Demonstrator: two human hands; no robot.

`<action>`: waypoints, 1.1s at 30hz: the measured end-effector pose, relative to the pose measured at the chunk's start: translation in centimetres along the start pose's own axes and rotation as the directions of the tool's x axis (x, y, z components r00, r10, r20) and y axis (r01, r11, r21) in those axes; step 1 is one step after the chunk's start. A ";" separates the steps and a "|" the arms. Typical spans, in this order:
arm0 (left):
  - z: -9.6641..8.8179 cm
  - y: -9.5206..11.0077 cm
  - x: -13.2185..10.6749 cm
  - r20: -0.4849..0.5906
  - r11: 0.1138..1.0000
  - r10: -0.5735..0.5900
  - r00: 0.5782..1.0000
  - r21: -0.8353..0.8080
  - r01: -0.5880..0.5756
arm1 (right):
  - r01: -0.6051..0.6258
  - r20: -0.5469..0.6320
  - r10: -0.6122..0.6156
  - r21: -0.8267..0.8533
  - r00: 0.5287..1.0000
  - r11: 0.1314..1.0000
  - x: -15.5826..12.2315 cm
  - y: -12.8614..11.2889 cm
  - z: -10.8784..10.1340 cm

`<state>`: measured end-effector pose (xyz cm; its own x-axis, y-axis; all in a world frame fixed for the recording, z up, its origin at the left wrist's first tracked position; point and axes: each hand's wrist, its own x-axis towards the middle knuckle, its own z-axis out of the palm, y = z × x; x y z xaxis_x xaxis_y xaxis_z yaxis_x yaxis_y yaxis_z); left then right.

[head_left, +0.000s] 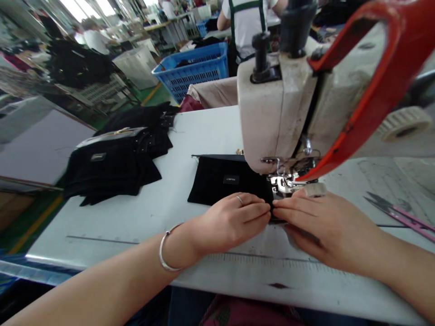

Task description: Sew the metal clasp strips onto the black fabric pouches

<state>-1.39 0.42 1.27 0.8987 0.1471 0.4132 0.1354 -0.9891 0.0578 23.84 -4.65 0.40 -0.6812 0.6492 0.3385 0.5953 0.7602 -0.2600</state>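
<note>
A black fabric piece (pixel 220 181) with a small label lies on the white sewing table (pixel 190 136), its right edge under the presser foot (pixel 283 183) of a cream sewing machine (pixel 272 113). My left hand (pixel 234 219) rests on the near edge of the fabric with fingers together, pressing it flat; it wears a ring, and a silver bracelet sits on the wrist. My right hand (pixel 319 226) meets it fingertip to fingertip just in front of the presser foot, fingers pressed down on the fabric edge, one finger taped.
A stack of black fabric pieces (pixel 115 163) lies at the table's left. Pink-handled scissors (pixel 397 213) sit at the right. A blue basket (pixel 197 68) and another person in a white top (pixel 248 22) are behind the machine. A red guard (pixel 374 86) curves over the machine.
</note>
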 end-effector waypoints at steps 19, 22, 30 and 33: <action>1.3 -3.7 0.9 0.014 0.991 -0.113 0.994 0.073 0.111 | -0.133 -0.015 0.133 -0.142 0.991 0.981 1.7 1.0 0.5; 1.7 -4.5 1.0 -0.020 0.989 -0.114 0.993 0.094 0.116 | -0.152 -0.037 0.148 -0.190 0.988 0.970 1.8 1.2 0.8; 2.7 -5.5 1.0 -0.067 0.984 -0.167 0.984 0.050 0.170 | -0.127 -0.040 0.121 -0.179 0.992 0.976 1.7 1.3 0.9; 2.9 -5.5 0.9 -0.065 0.983 -0.178 0.982 0.034 0.180 | -0.130 -0.043 0.124 -0.182 0.991 0.975 1.7 1.3 0.9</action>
<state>-0.10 6.05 -1.33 0.8311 0.3202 0.4547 0.3095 -0.9456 0.1003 23.10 -2.52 -0.14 -0.5833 0.7366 0.3425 0.7462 0.6524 -0.1323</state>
